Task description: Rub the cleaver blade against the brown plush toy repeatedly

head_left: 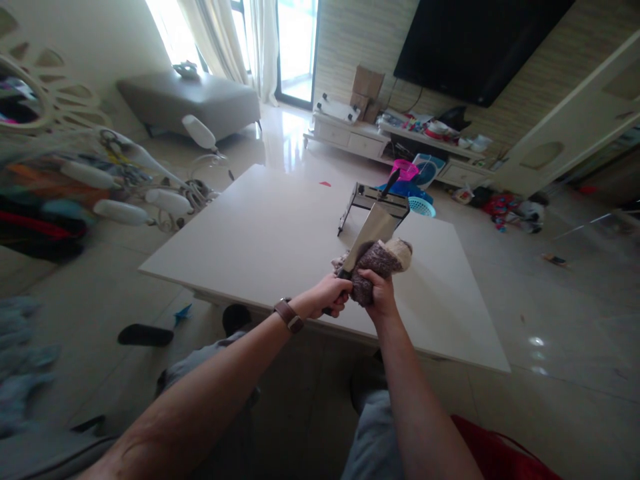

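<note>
My left hand [333,295], with a brown-strapped watch on the wrist, is closed around the black handle of a broad-bladed kitchen knife [373,230]. The blade points up and away from me over the table. In my right hand [381,293] is a bunched brown and cream cloth [375,261], pressed against the blade's right side near the handle. Some of the cloth also shows left of the blade. Just behind the blade stands a knife rack [359,195] with a black knife handle [391,184] sticking up from it.
The white table [240,233] spans the middle, with a small red piece [325,183] near its far edge. Beyond it are a cluttered TV cabinet [345,137], a pink basket [404,169] and a light blue basket [421,207]. A lamp [167,200] stands at left.
</note>
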Available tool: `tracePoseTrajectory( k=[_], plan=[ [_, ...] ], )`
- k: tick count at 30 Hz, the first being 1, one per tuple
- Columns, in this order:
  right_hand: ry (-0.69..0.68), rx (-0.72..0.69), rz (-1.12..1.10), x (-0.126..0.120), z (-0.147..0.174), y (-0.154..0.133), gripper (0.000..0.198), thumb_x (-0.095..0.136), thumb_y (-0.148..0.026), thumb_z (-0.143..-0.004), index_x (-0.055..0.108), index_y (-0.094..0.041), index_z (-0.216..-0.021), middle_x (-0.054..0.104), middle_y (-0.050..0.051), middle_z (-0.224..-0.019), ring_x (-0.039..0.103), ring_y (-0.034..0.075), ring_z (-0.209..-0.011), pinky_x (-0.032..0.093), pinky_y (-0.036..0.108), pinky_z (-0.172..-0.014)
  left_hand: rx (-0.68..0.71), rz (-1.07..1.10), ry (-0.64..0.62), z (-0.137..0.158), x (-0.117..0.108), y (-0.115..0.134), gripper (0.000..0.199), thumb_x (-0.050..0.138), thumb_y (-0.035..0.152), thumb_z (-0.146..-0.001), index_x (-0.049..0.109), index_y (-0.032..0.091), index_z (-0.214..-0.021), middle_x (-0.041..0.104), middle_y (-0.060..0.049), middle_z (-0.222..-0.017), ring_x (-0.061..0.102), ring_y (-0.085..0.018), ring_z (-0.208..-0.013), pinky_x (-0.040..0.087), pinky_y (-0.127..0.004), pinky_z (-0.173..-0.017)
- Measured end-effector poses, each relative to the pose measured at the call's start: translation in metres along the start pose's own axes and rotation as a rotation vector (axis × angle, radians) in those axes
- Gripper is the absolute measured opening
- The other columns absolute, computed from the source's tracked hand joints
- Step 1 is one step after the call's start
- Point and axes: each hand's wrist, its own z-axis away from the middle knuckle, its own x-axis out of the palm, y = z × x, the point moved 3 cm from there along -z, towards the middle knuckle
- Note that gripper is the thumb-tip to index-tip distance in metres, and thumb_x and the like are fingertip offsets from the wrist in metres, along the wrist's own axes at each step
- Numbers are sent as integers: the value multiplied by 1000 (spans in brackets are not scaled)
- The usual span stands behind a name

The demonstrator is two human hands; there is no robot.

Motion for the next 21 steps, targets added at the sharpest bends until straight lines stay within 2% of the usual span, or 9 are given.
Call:
tracePoseTrajectory(
  k=[10, 16, 21],
  plan=[
    [-2, 14, 146, -3, 7, -8, 42, 84, -13, -50, 74, -18, -90, 79, 1, -84, 72, 18, -71, 62, 29, -63, -40, -44, -53, 1, -16, -2, 27, 59, 20, -71, 37, 24, -57, 34, 7, -48, 24, -6, -37, 25, -22, -37],
    [47, 30, -46, 1, 0, -2, 44, 83, -18, -53, 68, -20, -95, 79, -1, -87, 75, 20, -76, 65, 33, -69, -44, 11, -103, -5, -6, 0, 25, 59, 20, -70, 37, 24, -59, 34, 7, -48, 23, -6, -37, 23, -22, -36],
    [29, 54, -57, -3, 0, -6, 47, 84, -16, -52, 66, -21, -95, 79, 0, -87, 76, 22, -76, 66, 34, -64, -93, 13, -138, -4, -3, 0, 25, 59, 21, -70, 37, 23, -59, 34, 7, -48, 23, -5, -38, 21, -21, -37]
  ],
)
